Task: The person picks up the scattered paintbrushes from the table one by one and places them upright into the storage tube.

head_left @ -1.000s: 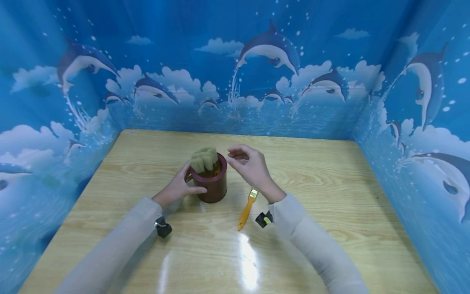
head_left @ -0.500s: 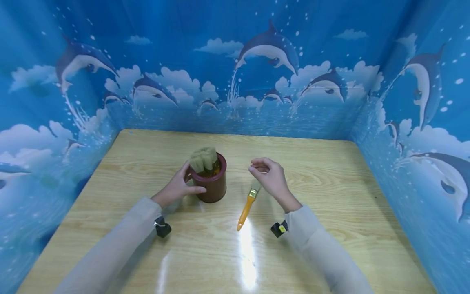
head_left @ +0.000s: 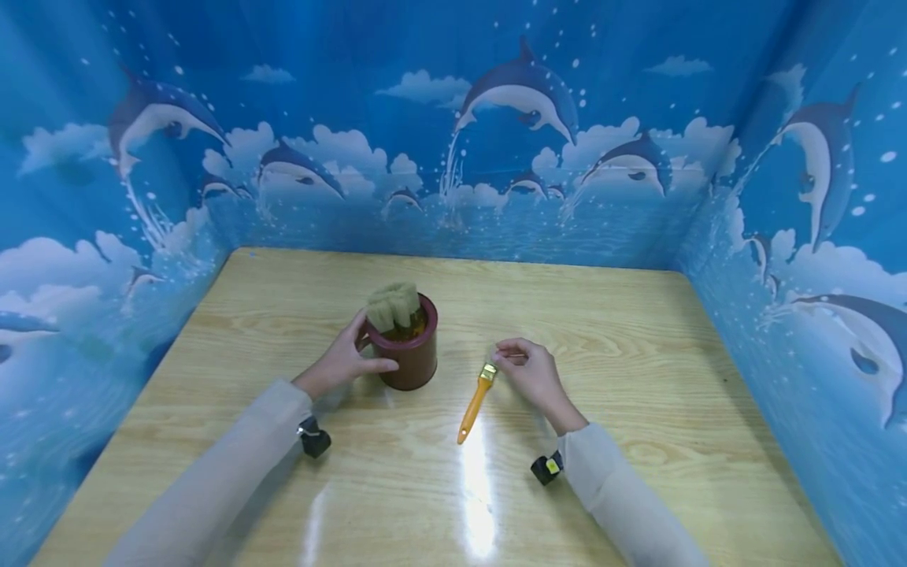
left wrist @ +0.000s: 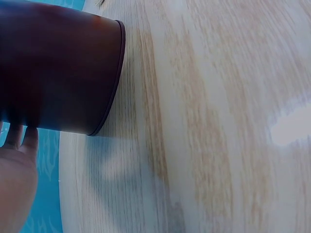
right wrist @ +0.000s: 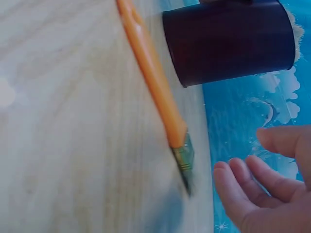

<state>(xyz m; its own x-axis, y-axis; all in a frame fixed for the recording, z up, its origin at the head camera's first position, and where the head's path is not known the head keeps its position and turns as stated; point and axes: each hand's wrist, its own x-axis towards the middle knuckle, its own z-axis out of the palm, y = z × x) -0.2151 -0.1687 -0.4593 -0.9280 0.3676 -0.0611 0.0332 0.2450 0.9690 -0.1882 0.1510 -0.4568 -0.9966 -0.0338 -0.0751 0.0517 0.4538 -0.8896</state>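
Observation:
My left hand (head_left: 347, 362) holds a brown cylindrical pot (head_left: 411, 366) from its left side, thumb across the front and fingers behind. In the left wrist view the fingers (left wrist: 29, 143) touch the dark pot wall (left wrist: 58, 68). Thick tan bristle heads (head_left: 393, 307) of brushes stick up out of the pot; their handles are hidden inside. To the right lies a paintbrush (head_left: 476, 402) with an orange handle, bristles pointing away. My right hand (head_left: 534, 374) hovers by its bristle end, fingers loosely bent. The right wrist view shows a gap between this hand (right wrist: 267, 189) and the brush (right wrist: 158, 87).
A light wood-grain table (head_left: 638, 378) carries everything. Blue cloth walls (head_left: 453, 220) with printed dolphins enclose its back and sides. A bright glare (head_left: 478, 488) lies on the table near the front.
My right hand has moved from beside the pot rim rightward and then down toward the bristle end of the orange paintbrush. The left hand and pot have stayed put.

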